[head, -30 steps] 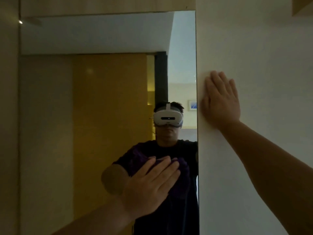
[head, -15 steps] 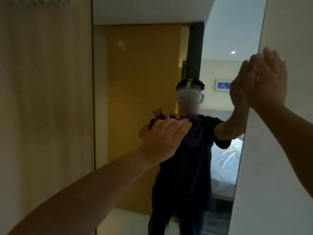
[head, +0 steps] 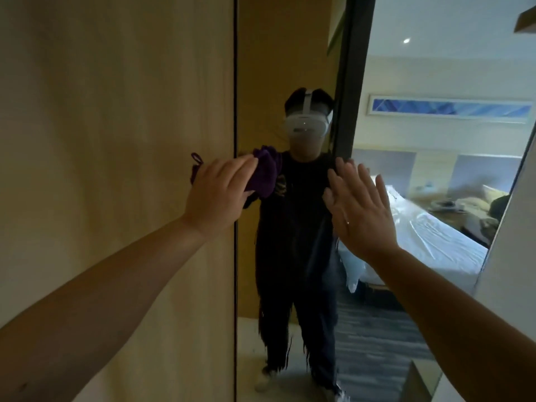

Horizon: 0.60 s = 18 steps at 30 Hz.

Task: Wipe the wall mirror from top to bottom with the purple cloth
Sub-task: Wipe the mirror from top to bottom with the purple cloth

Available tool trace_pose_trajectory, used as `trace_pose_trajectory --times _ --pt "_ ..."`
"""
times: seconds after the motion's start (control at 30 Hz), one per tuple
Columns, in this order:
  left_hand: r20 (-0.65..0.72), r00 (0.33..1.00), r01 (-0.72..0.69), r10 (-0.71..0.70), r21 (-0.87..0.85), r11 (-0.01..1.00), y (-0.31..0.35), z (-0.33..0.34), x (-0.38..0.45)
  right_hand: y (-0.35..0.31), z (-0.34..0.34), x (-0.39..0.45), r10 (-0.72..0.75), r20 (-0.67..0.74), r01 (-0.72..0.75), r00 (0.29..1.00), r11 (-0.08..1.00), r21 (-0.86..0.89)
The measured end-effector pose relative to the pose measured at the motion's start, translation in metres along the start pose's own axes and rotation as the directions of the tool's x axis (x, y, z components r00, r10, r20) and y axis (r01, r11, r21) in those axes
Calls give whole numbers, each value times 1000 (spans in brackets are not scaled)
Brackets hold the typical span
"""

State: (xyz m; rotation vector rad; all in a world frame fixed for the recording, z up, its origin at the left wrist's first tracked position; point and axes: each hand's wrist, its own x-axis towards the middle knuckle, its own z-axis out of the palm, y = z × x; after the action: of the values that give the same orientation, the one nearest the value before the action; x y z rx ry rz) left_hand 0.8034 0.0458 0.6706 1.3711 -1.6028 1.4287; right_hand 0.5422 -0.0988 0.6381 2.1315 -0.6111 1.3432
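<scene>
The tall wall mirror (head: 406,329) runs from a dark vertical edge at the centre to a slanted right edge. My left hand (head: 217,195) presses the crumpled purple cloth (head: 265,177) against the glass at the mirror's left edge, about chest height in the reflection. A loop of the cloth sticks out left of my fingers, over the wood panel. My right hand (head: 359,210) is held flat with its fingers apart in front of the glass and holds nothing. I cannot tell if it touches the mirror.
A light wood panel (head: 116,140) fills the wall left of the mirror. A white wall (head: 516,271) borders it on the right, with a wooden shelf corner (head: 526,20) above. The glass reflects a standing person, a bed and carpet.
My left hand has carried the cloth leftward to the mirror's left edge. My right hand has come off the white wall and now sits in front of the glass. The view has swung right and down.
</scene>
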Motion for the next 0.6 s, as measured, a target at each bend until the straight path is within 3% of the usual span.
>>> trace_pose_trajectory --times 0.23,0.3,0.4,0.6 --pt "-133 989 -77 68 -65 995 12 22 32 21 23 -7 32 60 -21 998 984 -175" --pt "-143 985 -102 96 -38 994 15 34 48 27 32 -8 4 16 -1 1000 983 -185" --pt "-51 992 -112 113 26 993 22 59 53 33 44 -10 -54 -89 36 995 981 -190" --pt "-30 974 -221 223 68 973 58 100 -42 40 54 -11 -142 -209 98 968 973 -208"
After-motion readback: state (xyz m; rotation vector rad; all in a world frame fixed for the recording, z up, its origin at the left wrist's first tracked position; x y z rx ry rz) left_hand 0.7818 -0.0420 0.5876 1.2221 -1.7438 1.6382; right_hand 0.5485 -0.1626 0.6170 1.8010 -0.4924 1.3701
